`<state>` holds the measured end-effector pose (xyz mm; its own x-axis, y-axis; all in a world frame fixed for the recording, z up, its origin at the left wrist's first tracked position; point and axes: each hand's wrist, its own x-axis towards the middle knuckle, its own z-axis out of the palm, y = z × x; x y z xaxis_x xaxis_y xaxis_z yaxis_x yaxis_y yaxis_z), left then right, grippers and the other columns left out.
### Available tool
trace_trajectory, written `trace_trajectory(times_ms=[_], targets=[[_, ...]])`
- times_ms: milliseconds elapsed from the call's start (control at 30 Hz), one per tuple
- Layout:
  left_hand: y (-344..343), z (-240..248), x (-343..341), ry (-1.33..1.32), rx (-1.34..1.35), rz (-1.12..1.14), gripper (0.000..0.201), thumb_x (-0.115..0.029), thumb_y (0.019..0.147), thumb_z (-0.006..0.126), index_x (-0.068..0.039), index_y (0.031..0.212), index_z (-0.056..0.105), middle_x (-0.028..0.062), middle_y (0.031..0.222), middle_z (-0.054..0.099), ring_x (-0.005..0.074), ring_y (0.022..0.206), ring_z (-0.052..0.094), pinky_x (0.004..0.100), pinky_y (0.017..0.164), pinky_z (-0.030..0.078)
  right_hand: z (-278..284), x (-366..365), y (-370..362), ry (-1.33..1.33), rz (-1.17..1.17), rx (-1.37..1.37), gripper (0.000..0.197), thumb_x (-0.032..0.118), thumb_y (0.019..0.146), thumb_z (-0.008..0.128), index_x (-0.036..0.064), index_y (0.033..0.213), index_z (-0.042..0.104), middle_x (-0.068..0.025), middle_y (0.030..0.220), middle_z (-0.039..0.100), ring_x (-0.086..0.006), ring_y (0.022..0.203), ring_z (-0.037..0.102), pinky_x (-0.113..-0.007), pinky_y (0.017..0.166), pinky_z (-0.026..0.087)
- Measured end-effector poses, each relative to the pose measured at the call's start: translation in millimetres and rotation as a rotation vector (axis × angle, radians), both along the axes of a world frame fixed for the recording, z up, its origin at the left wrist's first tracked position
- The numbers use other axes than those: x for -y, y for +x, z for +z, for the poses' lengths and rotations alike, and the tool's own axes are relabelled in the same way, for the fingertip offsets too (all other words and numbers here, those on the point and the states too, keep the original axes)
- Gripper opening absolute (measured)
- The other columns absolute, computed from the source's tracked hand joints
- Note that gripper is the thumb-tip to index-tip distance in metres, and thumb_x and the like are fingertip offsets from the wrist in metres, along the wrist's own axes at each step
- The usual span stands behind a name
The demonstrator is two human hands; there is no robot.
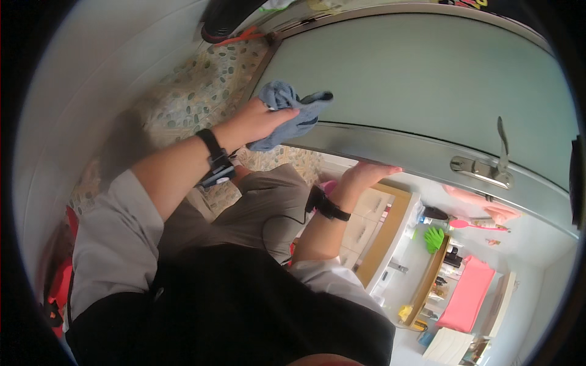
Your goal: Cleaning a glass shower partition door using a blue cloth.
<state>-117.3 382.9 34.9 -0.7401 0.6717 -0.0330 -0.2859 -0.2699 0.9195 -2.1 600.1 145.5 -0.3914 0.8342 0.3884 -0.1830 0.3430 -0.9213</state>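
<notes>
Your left hand (261,119) is gripping a bunched, blue-grey fabric cloth (298,124) before a frosted-glass, silver-metal-framed door (415,67); your uncurled right hand (365,175) is bracing along its edge. You're seemingly wiping the door, so the next move is calling for flat, steady cloth pressure.

Blu-gry cloth (307,116), lt-grn glass (415,73)

I see brighter light toward four o'clock, a soft shadow (125,146) near nine, the door (421,79) fisheye-bowed at two.
</notes>
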Motion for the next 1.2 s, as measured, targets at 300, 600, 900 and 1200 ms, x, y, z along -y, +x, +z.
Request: trace_trajectory(times_ms=[300,600,900,1200], targets=[[22,3,-39,0.094,-0.365,0.379,0.036,-0.020,0.085,0.078,-0.005,0.114,0.062,0.0129,0.108,0.068,0.0311,0.098,0.067,0.0394,0.090,0.053,-37,49,-35,0.113,0.145,-0.105,0.086,0.070,0.102,0.018,0.0028,0.152,0.036,-0.0160,0.153,0.040,-0.0325,0.138,0.043,-0.046,0.115,0.038],[20,105,-32,0.458,-0.639,0.601,0.033,-0.018,0.077,0.075,-0.017,0.108,0.066,0.0080,0.111,0.066,0.0333,0.105,0.062,0.0453,0.086,0.056,-55,43,-23,-0.197,0.387,-0.208,0.091,0.076,0.099,0.023,0.0001,0.146,0.042,-0.0178,0.149,0.045,-0.0351,0.135,0.045,-0.049,0.114,0.040],[23,62,-50,0.379,-0.593,0.526,0.044,-0.017,0.072,0.081,-0.018,0.115,0.071,0.0030,0.120,0.069,0.0338,0.117,0.059,0.0438,0.096,0.055,-49,42,-16,-0.380,0.547,-0.206,0.093,0.078,0.098,0.024,0.0003,0.146,0.042,-0.0180,0.148,0.045,-0.0355,0.135,0.045,-0.049,0.114,0.040],[17,-61,-46,-0.127,-0.494,0.153,0.032,-0.018,0.084,0.071,-0.007,0.114,0.068,0.0189,0.105,0.070,0.0384,0.101,0.065,0.0451,0.088,0.054,-43,44,-46,0.171,0.221,-0.214,0.085,0.072,0.101,0.024,0.0045,0.149,0.041,-0.0141,0.152,0.043,-0.0321,0.137,0.044,-0.047,0.114,0.040]])
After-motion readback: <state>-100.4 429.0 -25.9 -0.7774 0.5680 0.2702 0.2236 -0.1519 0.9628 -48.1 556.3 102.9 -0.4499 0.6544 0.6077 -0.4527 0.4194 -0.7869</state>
